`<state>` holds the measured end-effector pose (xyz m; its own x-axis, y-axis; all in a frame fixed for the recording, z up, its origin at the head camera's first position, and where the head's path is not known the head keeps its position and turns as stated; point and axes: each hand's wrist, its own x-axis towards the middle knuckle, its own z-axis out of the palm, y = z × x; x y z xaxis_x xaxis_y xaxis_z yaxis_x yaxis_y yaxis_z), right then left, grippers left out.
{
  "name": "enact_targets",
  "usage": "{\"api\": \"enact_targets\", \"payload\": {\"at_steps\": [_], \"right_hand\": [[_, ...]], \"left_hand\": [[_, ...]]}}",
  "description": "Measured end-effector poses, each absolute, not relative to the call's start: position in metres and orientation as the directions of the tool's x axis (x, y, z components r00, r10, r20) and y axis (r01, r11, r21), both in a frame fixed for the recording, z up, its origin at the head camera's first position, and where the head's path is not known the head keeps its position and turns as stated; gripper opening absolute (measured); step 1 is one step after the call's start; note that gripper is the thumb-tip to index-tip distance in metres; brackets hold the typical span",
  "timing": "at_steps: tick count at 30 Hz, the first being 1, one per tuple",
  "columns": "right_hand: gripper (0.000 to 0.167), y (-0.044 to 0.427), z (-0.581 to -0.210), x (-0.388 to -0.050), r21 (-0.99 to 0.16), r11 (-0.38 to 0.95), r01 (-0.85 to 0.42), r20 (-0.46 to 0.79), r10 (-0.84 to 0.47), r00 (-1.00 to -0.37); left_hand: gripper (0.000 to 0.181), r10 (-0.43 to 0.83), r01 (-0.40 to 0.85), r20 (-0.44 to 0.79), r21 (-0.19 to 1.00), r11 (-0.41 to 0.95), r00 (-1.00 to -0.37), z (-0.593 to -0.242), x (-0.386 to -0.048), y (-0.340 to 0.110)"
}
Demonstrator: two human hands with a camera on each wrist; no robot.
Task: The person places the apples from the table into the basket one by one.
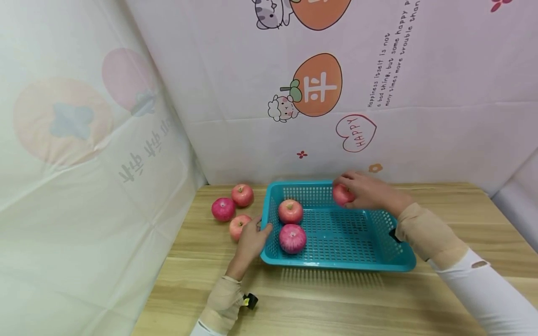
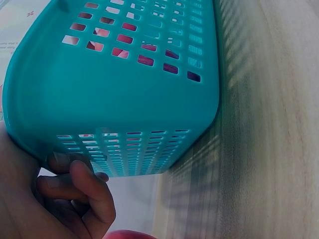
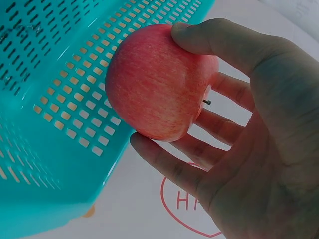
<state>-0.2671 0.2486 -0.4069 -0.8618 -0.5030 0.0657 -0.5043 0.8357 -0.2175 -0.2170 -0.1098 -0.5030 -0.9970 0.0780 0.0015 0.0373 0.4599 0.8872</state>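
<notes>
A red apple [image 3: 159, 82] is held in my right hand [image 1: 364, 190], thumb on one side and fingers round the other, over the back part of the teal plastic basket [image 1: 336, 266]. My left hand [image 1: 253, 240] grips the basket's left rim; in the left wrist view its fingers [image 2: 94, 191] curl below the rim. Inside the basket, at its left end, lie an apple [image 1: 290, 212] and a pink streaked round fruit [image 1: 293, 239]. Outside, near my left hand, an apple [image 1: 238, 226] sits partly hidden behind the fingers.
Left of the basket, another apple [image 1: 242, 195] and a deep pink round fruit [image 1: 223, 209] rest on the wooden table [image 1: 193, 280]. A printed white cloth [image 1: 235, 93] hangs behind the table, and another cloth [image 1: 84, 210] hangs along the left side.
</notes>
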Motion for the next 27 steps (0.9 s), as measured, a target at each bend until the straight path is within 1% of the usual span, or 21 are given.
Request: {"api": "enact_targets", "payload": {"at_steps": [5,11,19,27], "right_hand": [[0.058,0.244,-0.409,-0.267,-0.228,0.829,-0.510,0.067,-0.509,-0.858],[0.054,0.241,-0.414,-0.267,-0.239,0.803,-0.546,0.097,-0.539,-0.836],[0.056,0.234,-0.422,-0.269,-0.240,0.793,-0.560,0.093,-0.556,-0.826],[0.060,0.228,-0.426,-0.272,-0.255,0.811,-0.526,0.047,-0.533,-0.845]], "left_hand": [[0.050,0.074,0.036,0.002,0.889,0.456,-0.997,-0.503,-0.217,-0.110],[0.048,0.078,0.053,0.019,0.888,0.456,-0.997,-0.505,-0.218,-0.110],[0.046,0.074,0.052,0.020,0.886,0.461,-0.997,-0.505,-0.219,-0.110],[0.045,0.074,0.054,0.023,0.889,0.455,-0.997,-0.506,-0.219,-0.110]]}}
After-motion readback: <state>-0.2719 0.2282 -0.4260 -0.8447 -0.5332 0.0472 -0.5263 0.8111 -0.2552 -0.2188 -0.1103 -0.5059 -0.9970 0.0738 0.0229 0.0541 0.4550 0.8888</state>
